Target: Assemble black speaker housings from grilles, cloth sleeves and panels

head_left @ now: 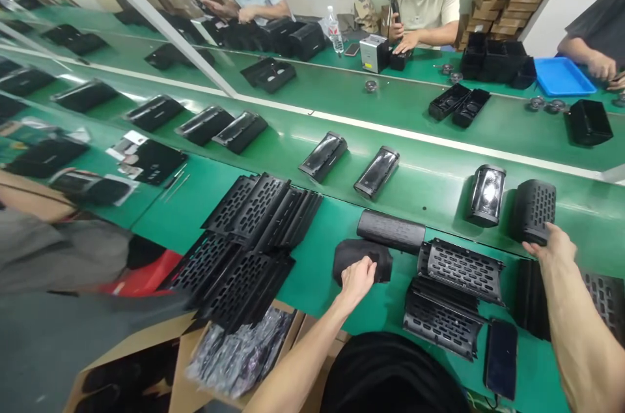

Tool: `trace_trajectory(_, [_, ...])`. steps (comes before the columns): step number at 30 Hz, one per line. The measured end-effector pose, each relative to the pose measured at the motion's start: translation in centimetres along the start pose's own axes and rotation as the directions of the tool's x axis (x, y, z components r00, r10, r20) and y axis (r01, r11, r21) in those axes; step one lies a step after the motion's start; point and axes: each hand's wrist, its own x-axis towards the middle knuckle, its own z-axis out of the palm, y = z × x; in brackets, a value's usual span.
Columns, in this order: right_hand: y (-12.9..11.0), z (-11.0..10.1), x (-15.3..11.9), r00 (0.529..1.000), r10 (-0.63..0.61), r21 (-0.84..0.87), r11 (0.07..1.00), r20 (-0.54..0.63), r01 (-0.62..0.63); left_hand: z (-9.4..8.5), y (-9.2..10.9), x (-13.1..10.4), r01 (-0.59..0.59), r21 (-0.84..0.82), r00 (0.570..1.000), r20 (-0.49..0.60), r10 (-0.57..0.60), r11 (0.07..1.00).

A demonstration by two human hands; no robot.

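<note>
My left hand [359,279] is closed at the edge of a dark, soft-looking black piece [349,255], perhaps a cloth, lying on the green bench. Just behind it lies a long black casing [390,230] with a ribbed side. My right hand [554,243] reaches out to the right, its fingers gripping the lower end of a black slotted casing [536,204] on the green belt. A glossy black casing [487,195] stands left of that one. Between my hands, slotted black panels [461,270] lie on the bench.
Stacked slotted panels [254,224] lie left of my hands, above an open carton [244,351] of plastic-wrapped parts. A phone [501,359] lies near the right forearm. More glossy casings [323,156] sit along the belt [420,188]. Co-workers sit opposite, near a blue tray [564,77].
</note>
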Motion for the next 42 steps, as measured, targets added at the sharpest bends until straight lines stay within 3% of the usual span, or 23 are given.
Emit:
trace_trajectory(2, [-1.0, -0.7, -4.1, 0.994, -0.017, -0.001, 1.0, -0.112, 0.017, -0.6, -0.4, -0.7, -0.061, -0.052, 0.998, -0.011, 0.061, 0.997])
trace_trajectory(3, [-1.3, -0.8, -7.0, 0.992, -0.046, -0.005, 0.999, -0.114, 0.046, -0.9, -0.5, -1.2, -0.093, -0.084, 0.996, -0.022, 0.092, 0.992])
trace_trajectory(4, [-1.6, -0.7, -10.4, 0.996, -0.072, 0.0, 0.997, -0.05, 0.072, -1.1, -0.6, -1.7, -0.124, -0.117, 0.992, -0.034, 0.121, 0.985])
trace_trajectory(5, [-1.7, -0.3, -14.1, 0.977, -0.085, -0.033, 0.995, 0.194, 0.093, -1.2, -0.6, -2.1, -0.154, -0.149, 0.988, -0.047, 0.149, 0.977])
trace_trajectory(6, [-1.7, 0.4, -17.7, 0.881, -0.046, -0.093, 0.991, 0.471, 0.101, -1.3, -0.4, -2.6, -0.183, -0.18, 0.983, -0.059, 0.175, 0.967])
trace_trajectory(8, [-1.1, 2.6, -23.9, 0.644, 0.029, -0.157, 0.977, 0.765, 0.143, -1.5, 0.2, -3.3, -0.239, -0.233, 0.971, -0.074, 0.228, 0.943])
trace_trajectory(9, [-0.5, 3.9, -26.1, 0.575, 0.067, -0.191, 0.969, 0.816, 0.158, -1.6, 0.7, -3.5, -0.276, -0.268, 0.961, -0.085, 0.263, 0.923])
trace_trajectory(12, [1.1, 6.8, -28.3, 0.494, 0.134, -0.243, 0.956, 0.859, 0.163, -1.7, 2.6, -3.8, -0.412, -0.403, 0.911, -0.159, 0.38, 0.817])
trace_trajectory(14, [1.5, 6.8, -27.1, 0.511, 0.12, -0.235, 0.958, 0.851, 0.165, -1.8, 4.2, -3.8, -0.478, -0.48, 0.877, -0.206, 0.435, 0.736])
trace_trajectory(19, [0.3, 2.0, -22.8, 0.745, 0.061, -0.277, 0.946, 0.664, 0.169, -1.4, 8.9, -2.7, -0.544, -0.528, 0.83, -0.224, 0.511, 0.652])
trace_trajectory(22, [0.5, -1.1, -20.1, 0.839, 0.045, -0.337, 0.927, 0.542, 0.167, -0.9, 11.6, -1.0, -0.522, -0.486, 0.852, -0.262, 0.453, 0.701])
trace_trajectory(25, [1.5, -3.2, -17.1, 0.902, 0.006, -0.477, 0.85, 0.432, 0.223, -0.4, 13.7, 0.9, -0.476, -0.411, 0.879, -0.204, 0.431, 0.777])
trace_trajectory(29, [3.4, -5.0, -14.1, 0.943, 0.036, -0.614, 0.767, 0.33, 0.186, 0.3, 14.9, 2.2, -0.483, -0.33, 0.87, -0.081, 0.486, 0.811])
trace_trajectory(35, [5.5, -5.7, -13.9, 0.958, 0.113, -0.576, 0.815, 0.263, 0.062, 1.1, 14.8, 2.5, -0.506, -0.31, 0.857, -0.083, 0.508, 0.805])
trace_trajectory(39, [4.7, -5.4, -14.4, 0.951, 0.125, -0.452, 0.892, 0.284, 0.018, 0.6, 15.0, 2.5, -0.572, -0.386, 0.817, -0.19, 0.545, 0.723])
trace_trajectory(42, [2.8, -5.2, -14.9, 0.933, 0.141, -0.351, 0.936, 0.331, -0.016, -0.8, 15.4, 2.2, -0.517, -0.559, 0.837, -0.174, 0.518, 0.648])
